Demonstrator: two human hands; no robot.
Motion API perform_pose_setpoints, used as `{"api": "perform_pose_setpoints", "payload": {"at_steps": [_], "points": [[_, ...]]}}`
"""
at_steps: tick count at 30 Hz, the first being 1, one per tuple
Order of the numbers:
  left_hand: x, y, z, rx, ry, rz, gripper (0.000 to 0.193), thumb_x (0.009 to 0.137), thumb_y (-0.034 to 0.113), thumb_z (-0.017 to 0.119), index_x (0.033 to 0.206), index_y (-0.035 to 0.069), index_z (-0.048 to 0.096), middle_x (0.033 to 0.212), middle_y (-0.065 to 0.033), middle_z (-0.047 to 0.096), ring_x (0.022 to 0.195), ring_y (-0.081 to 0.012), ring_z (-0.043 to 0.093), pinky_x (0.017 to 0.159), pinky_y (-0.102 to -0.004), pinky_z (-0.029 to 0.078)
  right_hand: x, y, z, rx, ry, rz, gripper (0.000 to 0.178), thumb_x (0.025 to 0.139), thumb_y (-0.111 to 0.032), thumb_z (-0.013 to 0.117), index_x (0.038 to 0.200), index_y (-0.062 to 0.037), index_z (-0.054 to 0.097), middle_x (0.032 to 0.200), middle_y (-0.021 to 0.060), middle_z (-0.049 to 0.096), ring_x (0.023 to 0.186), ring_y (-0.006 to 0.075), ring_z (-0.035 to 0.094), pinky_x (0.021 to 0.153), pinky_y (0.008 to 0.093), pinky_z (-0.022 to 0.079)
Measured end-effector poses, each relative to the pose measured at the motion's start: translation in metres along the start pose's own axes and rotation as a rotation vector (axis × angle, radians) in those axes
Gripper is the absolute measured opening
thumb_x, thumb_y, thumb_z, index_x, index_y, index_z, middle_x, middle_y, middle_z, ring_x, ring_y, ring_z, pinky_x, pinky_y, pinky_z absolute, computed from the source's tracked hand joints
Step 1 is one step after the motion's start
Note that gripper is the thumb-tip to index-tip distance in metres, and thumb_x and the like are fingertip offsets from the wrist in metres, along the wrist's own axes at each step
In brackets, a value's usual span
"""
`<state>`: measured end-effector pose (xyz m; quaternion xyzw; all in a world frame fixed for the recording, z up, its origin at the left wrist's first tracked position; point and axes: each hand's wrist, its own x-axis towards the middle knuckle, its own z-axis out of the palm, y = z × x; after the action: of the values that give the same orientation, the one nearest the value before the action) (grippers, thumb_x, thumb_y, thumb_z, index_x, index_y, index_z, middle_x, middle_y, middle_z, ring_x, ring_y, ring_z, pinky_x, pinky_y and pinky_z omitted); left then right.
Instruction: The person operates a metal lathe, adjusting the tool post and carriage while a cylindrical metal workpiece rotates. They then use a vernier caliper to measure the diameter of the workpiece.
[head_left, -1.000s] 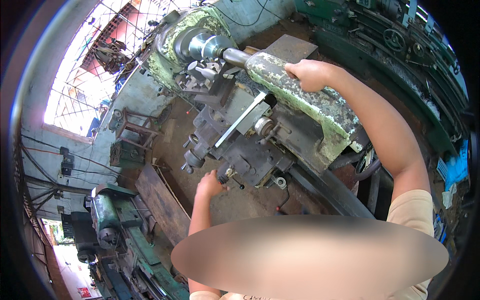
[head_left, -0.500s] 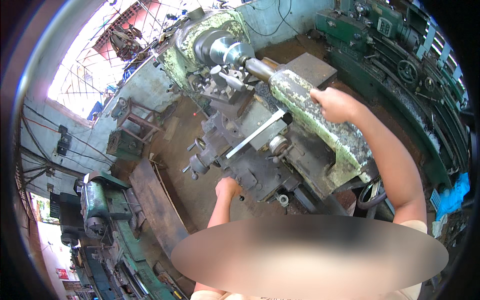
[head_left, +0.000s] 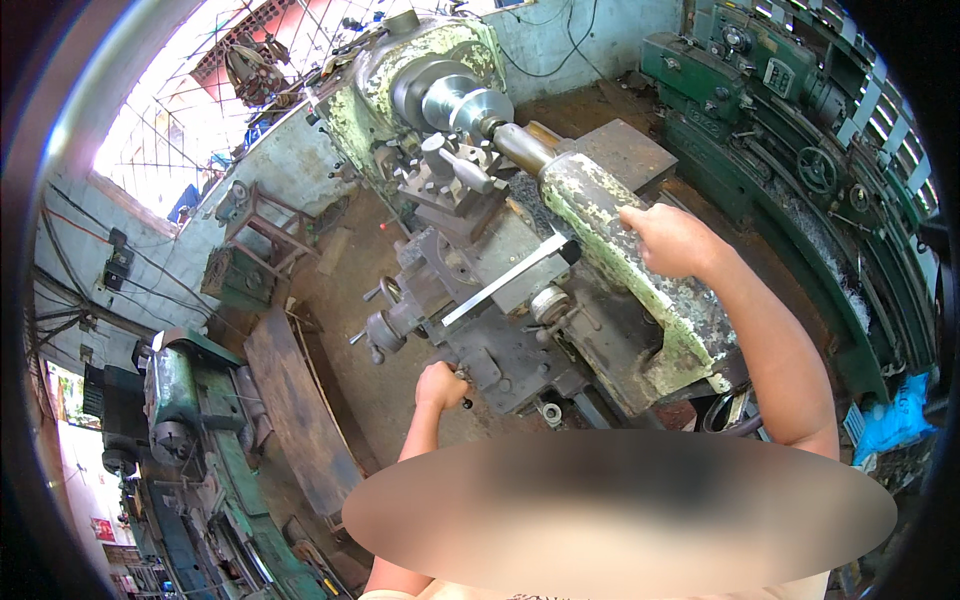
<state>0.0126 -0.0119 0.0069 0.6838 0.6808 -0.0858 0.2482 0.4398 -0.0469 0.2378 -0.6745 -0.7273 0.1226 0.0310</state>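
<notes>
My left hand (head_left: 439, 386) is closed around a handle at the near left side of the lathe carriage (head_left: 520, 358); a small black knob (head_left: 467, 403) shows beside it. My right hand (head_left: 672, 241) makes a fist on top of the tailstock (head_left: 640, 255), whose green and cream paint is flaking; whatever the fingers grip is hidden. From the tailstock a steel quill (head_left: 524, 148) reaches to a shiny round workpiece (head_left: 482, 108) in front of the chuck (head_left: 425, 92). Beside it stands the tool post (head_left: 450, 180) with its lever. A pale flat bar (head_left: 505, 279) lies across the carriage.
Another green lathe (head_left: 790, 130) stands along the right side, with metal shavings in its bed. More green machinery (head_left: 205, 430) is at lower left, beside a long brown board (head_left: 305, 400). A blue plastic bag (head_left: 895, 415) lies at right. Handwheels (head_left: 385, 335) jut from the carriage's left.
The whole view has shifted slightly, so the lathe sits a little lower and further left in the picture. Both hands keep their places on the machine.
</notes>
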Motion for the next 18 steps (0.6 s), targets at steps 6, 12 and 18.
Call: {"api": "perform_pose_setpoints", "payload": {"at_steps": [6,12,18], "points": [[-0.0030,0.0019,-0.0015,0.011,0.018,-0.002,0.051,0.068,0.027,0.081,0.117,0.012,0.080,0.117,-0.0198,0.075,0.113,-0.0357,0.071,0.098,-0.0444,0.056,0.0011,0.0038,-0.0015,0.008,-0.029,-0.009,0.035,0.083,0.000,0.060,0.119,-0.0016,0.061,0.100,0.0268,0.072,0.100,0.0442,0.070,0.085,0.0528,0.056],[-0.0088,0.0046,-0.0043,0.001,0.020,-0.005,0.050,0.068,0.026,0.080,0.116,0.012,0.080,0.117,-0.0198,0.075,0.113,-0.0358,0.071,0.097,-0.0446,0.056,0.0016,0.0075,0.0007,0.020,-0.015,-0.026,0.039,0.083,0.000,0.060,0.122,-0.0020,0.063,0.102,0.0271,0.072,0.101,0.0441,0.070,0.086,0.0524,0.056],[-0.0088,0.0052,-0.0040,-0.004,0.045,0.009,0.045,0.067,0.026,0.079,0.109,0.009,0.080,0.113,-0.0208,0.076,0.109,-0.0371,0.072,0.096,-0.0453,0.057,0.0016,0.0081,0.0008,0.015,-0.009,-0.025,0.038,0.083,0.000,0.060,0.121,-0.0016,0.063,0.103,0.0273,0.072,0.100,0.0442,0.070,0.086,0.0519,0.056]]}}
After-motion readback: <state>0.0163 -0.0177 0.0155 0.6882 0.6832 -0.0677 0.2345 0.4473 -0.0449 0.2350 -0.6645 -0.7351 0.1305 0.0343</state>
